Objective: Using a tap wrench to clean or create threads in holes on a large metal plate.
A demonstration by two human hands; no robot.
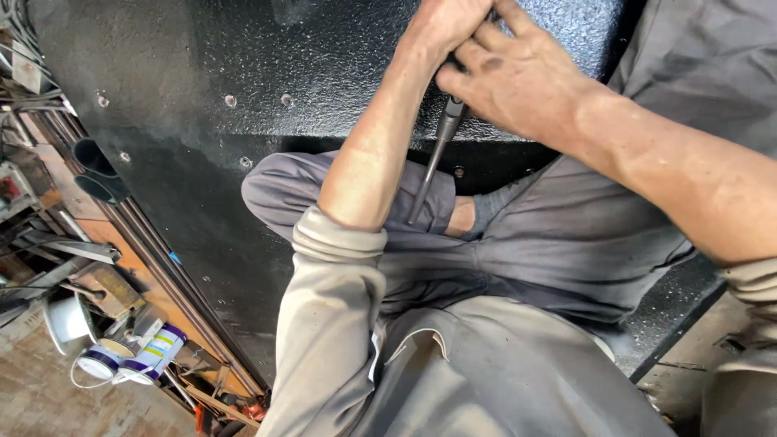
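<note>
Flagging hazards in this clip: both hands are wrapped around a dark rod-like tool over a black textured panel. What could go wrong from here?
1. The tool points its lower end at the person's own trouser leg; if the left hand or right hand slips, it might jab the leg.
2. The person sits on the black panel itself, so a sudden release could upset their balance.
3. Paint cans and scrap lie close by on the floor.

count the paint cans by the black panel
2 paint cans, lying side by side at the lower left beside a metal bowl, below the black panel: one to the left, one to the right. Clutter there may hide more.
</note>
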